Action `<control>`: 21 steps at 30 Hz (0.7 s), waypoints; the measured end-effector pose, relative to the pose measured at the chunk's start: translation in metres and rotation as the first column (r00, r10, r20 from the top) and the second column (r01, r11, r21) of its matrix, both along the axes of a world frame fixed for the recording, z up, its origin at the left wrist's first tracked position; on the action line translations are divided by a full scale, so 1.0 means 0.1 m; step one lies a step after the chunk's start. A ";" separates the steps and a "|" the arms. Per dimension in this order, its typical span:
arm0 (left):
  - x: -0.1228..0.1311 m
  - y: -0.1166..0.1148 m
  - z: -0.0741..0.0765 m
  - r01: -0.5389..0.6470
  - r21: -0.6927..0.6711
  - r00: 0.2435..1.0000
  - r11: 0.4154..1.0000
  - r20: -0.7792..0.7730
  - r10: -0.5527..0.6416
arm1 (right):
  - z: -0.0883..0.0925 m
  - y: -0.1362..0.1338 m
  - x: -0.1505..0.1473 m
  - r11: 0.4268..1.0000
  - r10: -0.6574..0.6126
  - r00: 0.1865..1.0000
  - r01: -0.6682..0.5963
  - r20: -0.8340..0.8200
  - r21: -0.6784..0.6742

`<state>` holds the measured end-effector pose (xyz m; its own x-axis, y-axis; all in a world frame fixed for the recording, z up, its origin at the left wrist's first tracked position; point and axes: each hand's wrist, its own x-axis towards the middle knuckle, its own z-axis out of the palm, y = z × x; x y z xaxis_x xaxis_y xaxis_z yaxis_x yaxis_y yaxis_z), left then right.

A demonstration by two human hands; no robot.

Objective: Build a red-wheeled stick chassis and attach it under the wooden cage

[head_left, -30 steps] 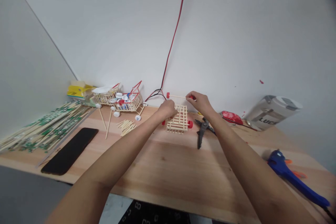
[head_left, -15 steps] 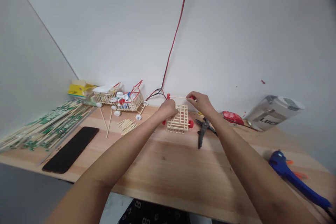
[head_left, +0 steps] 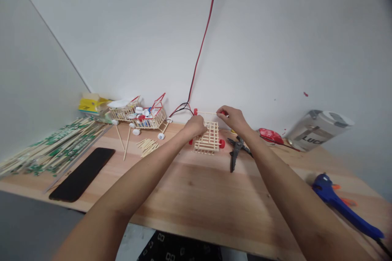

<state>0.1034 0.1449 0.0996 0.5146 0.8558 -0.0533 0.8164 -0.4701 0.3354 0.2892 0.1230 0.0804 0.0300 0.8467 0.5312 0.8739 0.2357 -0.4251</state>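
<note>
A small cart of thin wooden sticks stands on the table in the middle of the head view. Red caps serve as its wheels, one red wheel low on the right side. My left hand grips the cart's left side, its fingers curled and partly hiding the frame. At the far end a thin stick axle runs across to a red wheel on the left. My right hand pinches the red cap at the axle's right end between thumb and fingers.
Black pliers lie right of the cart, a blue glue gun further right. A tilted white container leans by the wall. On the left are finished stick carts, cut sticks, a phone and packaged chopsticks.
Almost nothing differs. Both hands keep their hold on the cart and the red cap, and the whole view has shifted very slightly.
</note>
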 end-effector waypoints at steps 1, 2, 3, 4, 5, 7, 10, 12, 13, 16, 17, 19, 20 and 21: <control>0.00 -0.01 0.00 -0.001 0.000 1.000 1.000 0.004 0.001 | 0.00 0.00 0.00 1.000 0.000 1.000 0.000 -0.002 0.002; -0.01 -0.01 0.01 -0.004 0.001 1.000 1.000 0.009 0.004 | 0.01 0.00 0.00 1.000 0.001 1.000 -0.001 -0.004 0.004; -0.01 -0.02 0.01 -0.008 0.003 1.000 1.000 0.016 0.008 | 0.01 -0.01 -0.01 1.000 0.001 1.000 -0.001 -0.006 0.007; -0.02 -0.03 0.01 -0.012 0.007 1.000 1.000 0.024 0.012 | 0.01 -0.01 -0.01 1.000 0.002 1.000 -0.001 -0.008 0.009; -0.02 -0.04 0.01 -0.017 0.012 0.999 1.000 0.035 0.017 | 0.02 -0.02 -0.02 1.000 0.002 1.000 -0.001 -0.010 0.013; -0.05 -0.06 0.01 -0.023 0.029 0.998 0.999 0.066 0.021 | 0.04 -0.06 -0.03 1.000 0.005 1.000 -0.005 -0.012 0.021; -0.10 -0.11 0.00 -0.019 0.066 0.991 0.998 0.132 0.010 | 0.10 -0.16 -0.06 0.999 0.016 1.000 -0.015 -0.013 0.041; -0.14 -0.15 -0.01 -0.014 0.100 0.983 0.995 0.181 -0.004 | 0.15 -0.26 -0.10 0.998 0.024 1.000 -0.023 -0.009 0.057; -0.17 -0.17 -0.02 -0.011 0.120 0.978 0.993 0.207 -0.015 | 0.18 -0.32 -0.12 0.998 0.028 1.000 -0.027 -0.007 0.064; -0.26 -0.30 -0.01 0.007 0.180 0.957 0.984 0.284 -0.059 | 0.28 -0.54 -0.21 0.994 0.052 0.999 -0.052 0.008 0.099; -0.29 -0.35 -0.01 0.013 0.198 0.949 0.980 0.307 -0.075 | 0.31 -0.62 -0.24 0.991 0.060 0.998 -0.061 0.013 0.119; -0.37 -0.48 -0.01 0.034 0.237 0.929 0.971 0.351 -0.119 | 0.37 -0.79 -0.32 0.988 0.074 0.997 -0.075 0.012 0.137; -0.42 -0.55 -0.02 0.046 0.255 0.918 0.966 0.370 -0.141 | 0.39 -0.88 -0.36 0.986 0.079 0.997 -0.080 0.013 0.148; -0.46 -0.62 -0.04 0.049 0.282 0.904 0.958 0.395 -0.162 | 0.41 -0.97 -0.40 0.985 0.083 0.996 -0.084 0.016 0.149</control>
<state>0.0570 0.0827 0.0956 0.5297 0.7492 0.3977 0.5734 -0.6618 0.4830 0.2491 0.0265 0.1213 -0.0432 0.7572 0.6517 0.8522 0.3684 -0.3716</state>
